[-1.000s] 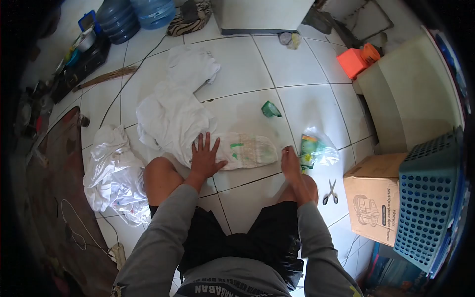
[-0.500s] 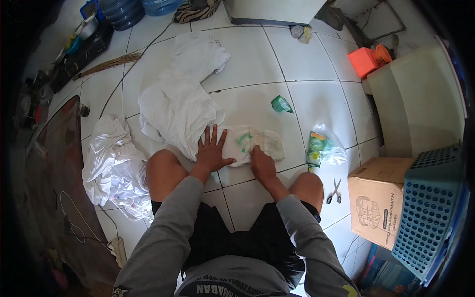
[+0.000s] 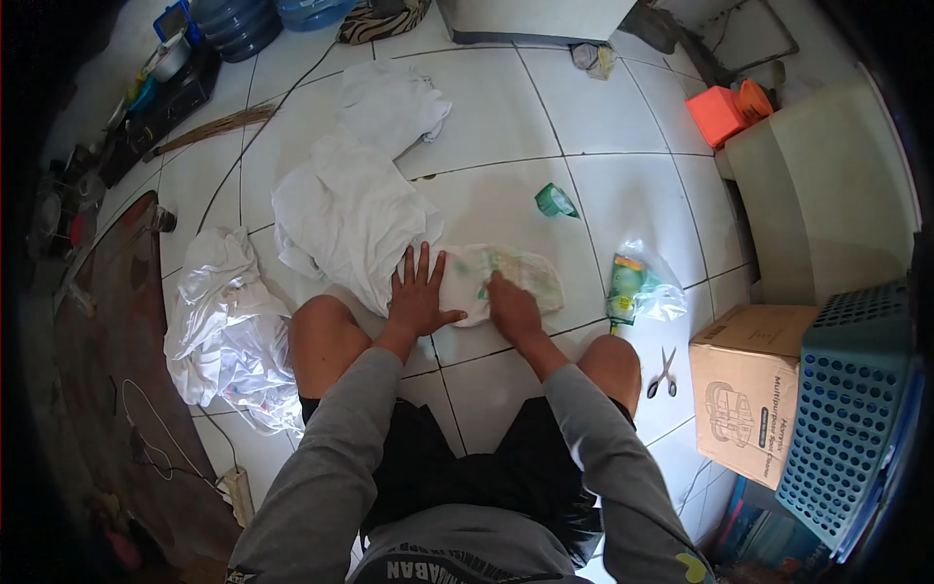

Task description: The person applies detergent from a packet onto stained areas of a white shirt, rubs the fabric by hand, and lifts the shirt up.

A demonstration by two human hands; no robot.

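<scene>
On the floor tiles (image 3: 608, 112) right in front of me lies this white cloth (image 3: 355, 200), its near end smeared green. My left hand (image 3: 418, 300) is flat on it, fingers spread; my right hand (image 3: 514, 310) is curled onto the smears, can't tell if it's pinching anything. If my left palm slips, I reckon the fabric could bunch up and spread the green around. Green scrap (image 3: 556, 201) beyond, scissors (image 3: 664, 376) off right.
</scene>
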